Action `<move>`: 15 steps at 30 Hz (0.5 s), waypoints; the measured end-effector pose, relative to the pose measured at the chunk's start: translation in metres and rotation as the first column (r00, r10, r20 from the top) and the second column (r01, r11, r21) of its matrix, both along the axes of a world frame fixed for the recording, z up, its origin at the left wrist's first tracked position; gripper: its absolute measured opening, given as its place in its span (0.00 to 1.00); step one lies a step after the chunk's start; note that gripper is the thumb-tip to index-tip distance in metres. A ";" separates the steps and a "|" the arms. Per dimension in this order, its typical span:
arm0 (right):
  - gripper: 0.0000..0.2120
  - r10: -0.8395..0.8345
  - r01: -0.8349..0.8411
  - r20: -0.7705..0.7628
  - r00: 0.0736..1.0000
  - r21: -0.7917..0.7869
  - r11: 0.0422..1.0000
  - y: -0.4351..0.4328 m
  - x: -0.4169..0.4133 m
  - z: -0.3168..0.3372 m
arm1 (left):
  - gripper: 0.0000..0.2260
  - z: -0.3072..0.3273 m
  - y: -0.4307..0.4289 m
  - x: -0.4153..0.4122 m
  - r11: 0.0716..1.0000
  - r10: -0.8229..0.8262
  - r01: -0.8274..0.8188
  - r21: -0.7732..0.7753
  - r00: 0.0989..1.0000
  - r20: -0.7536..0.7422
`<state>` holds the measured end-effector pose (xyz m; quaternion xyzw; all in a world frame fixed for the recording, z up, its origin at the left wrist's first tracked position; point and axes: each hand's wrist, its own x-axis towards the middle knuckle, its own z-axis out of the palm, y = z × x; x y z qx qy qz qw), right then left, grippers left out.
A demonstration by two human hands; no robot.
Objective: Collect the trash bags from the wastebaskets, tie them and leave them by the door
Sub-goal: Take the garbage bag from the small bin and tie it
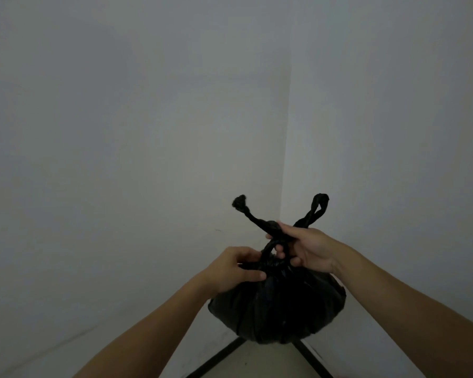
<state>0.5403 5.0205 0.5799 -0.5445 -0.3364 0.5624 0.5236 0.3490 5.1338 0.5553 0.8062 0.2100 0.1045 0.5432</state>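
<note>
**Left hand** [235,271]. Fingers are curling inward and pinching the gathered neck [271,266] of the bag from its left side, with the thumb lying under the pinch.

**Left tail** [241,203]. A twisted end of film is sticking up and out to the left from the knot [272,229].

**Trash bag** [279,309]. Black thin film. It is hanging in the air between both hands, in front of the wall corner [287,132] and above the floor [257,361], resting on nothing.
- Weight: judged light, as the body is bulging round and the hands are carrying it at the neck without visible strain.
- Material: looking soft and easily crumpled. It is probably slippery when bunched and likely to tear if tugged at one thin spot.
- Hold: best taken at the bunched neck just under the knot, or by the twisted tails, rather than by the stretched belly.

**Right tail** [318,207]. A folded, looped end is rising to the right of the knot.

**Right hand** [309,249]. Fingers are curling round the knot and the small loop [269,245] beneath it. One finger is seemingly hooking through that loop.

**Not determinable.**
- The contents are hidden inside the film.
- In the dim light, black on black, I cannot tell whether the knot is pulled tight or only half made.
- The lower frame edge is cutting off both forearms.
- No wastebasket or door is showing.
</note>
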 end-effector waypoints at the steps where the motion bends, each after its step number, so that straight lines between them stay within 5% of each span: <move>1: 0.22 0.008 -0.008 -0.014 1.000 0.033 0.999 -0.001 0.001 0.002 | 0.11 0.002 -0.001 0.002 0.999 0.015 -0.016 0.037 0.999 0.030; 5: 0.12 -0.023 0.025 -0.023 0.999 0.107 0.994 -0.011 0.006 0.005 | 0.05 0.011 0.003 0.000 0.995 0.000 -0.010 0.096 0.995 0.103; 8: 0.07 -0.149 0.119 0.277 0.949 0.121 0.985 -0.013 0.006 0.005 | 0.02 0.018 0.002 0.003 0.994 0.069 -0.074 0.081 0.995 0.069; 11: 0.09 -0.345 0.227 0.649 0.678 0.261 0.938 -0.011 0.000 0.003 | 0.02 0.021 0.000 0.010 0.991 0.054 -0.060 0.116 0.997 0.053; 15: 0.08 -0.372 0.144 0.922 0.108 0.355 0.924 -0.005 -0.010 0.000 | 0.05 0.031 -0.008 0.015 0.974 0.021 -0.030 0.222 0.999 0.040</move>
